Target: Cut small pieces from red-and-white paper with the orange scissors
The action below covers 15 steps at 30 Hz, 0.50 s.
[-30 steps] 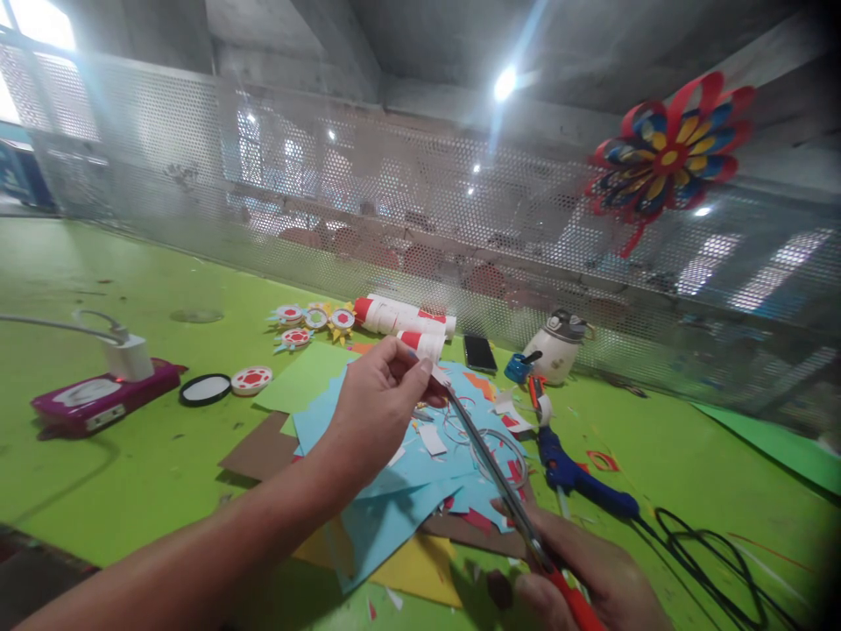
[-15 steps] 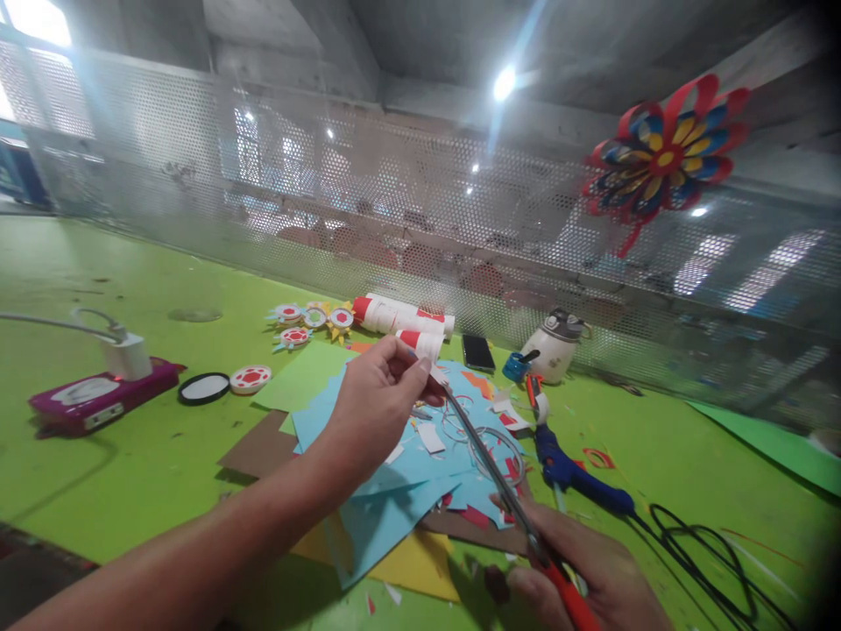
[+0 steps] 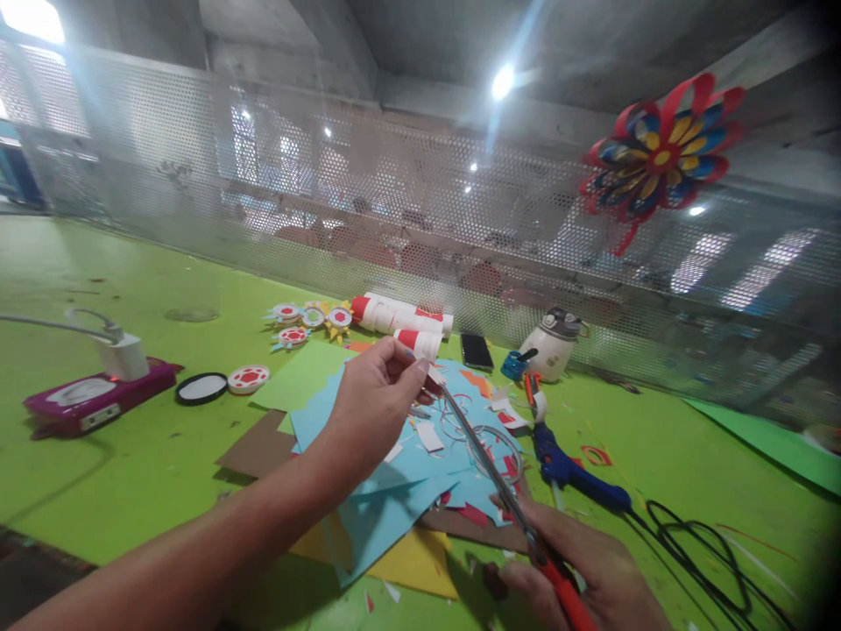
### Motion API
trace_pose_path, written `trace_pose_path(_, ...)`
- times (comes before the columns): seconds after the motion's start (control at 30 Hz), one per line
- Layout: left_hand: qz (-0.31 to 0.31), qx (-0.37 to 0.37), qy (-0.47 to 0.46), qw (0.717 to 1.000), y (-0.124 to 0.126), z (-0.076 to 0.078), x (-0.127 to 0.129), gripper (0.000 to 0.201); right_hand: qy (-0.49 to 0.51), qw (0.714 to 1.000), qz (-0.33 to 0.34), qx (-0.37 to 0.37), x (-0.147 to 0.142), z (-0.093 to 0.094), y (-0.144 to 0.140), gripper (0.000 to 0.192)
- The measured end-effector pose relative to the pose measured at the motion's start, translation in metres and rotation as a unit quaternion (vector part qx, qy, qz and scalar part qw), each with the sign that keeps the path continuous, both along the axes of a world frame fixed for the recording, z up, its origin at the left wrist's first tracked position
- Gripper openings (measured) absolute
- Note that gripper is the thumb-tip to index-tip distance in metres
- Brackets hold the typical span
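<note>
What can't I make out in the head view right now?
All in the head view:
Paper piece, held end: hidden by the left hand.
Scissors, handles: partly covered by the right hand, cut off by the bottom edge.
Room beyond the perforated panel: blurred, broken up by mesh.

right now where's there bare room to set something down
The green table is barest at left: beyond the purple box toward the mesh screen, and nearer, left of the brown paper. A smaller patch lies between the glue gun and the green sheet. The blue paper by the left hand is crowded with scraps.
</note>
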State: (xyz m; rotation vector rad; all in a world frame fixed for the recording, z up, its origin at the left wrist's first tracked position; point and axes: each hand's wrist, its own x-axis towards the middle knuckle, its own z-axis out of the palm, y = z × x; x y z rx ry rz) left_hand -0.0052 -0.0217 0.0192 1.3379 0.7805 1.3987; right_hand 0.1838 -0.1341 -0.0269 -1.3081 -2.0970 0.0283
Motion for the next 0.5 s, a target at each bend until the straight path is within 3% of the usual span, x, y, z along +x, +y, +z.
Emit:
trace_pose_path(0.17, -0.005, -0.003, 0.003, 1.000, 0.0007, -0.0001, -0.0001, 0.016, 0.032, 0.999, -0.012, 0.009, -0.0013, -0.0026, -0.0001, 0.026)
trace_pose_path(0.3, -0.006, -0.002, 0.002, 1.000, -0.0001, 0.0003, 0.0000, 0.016, -0.003, 1.000, -0.009, 0.015, 0.0008, -0.0029, 0.0010, 0.027)
trace_pose_path(0.5, -0.009, -0.003, -0.002, 1.000, -0.0007, 0.0002, -0.0003, 0.016, -0.025, 0.999, -0.028, -0.026, -0.0038, 0.0036, -0.0013, 0.018)
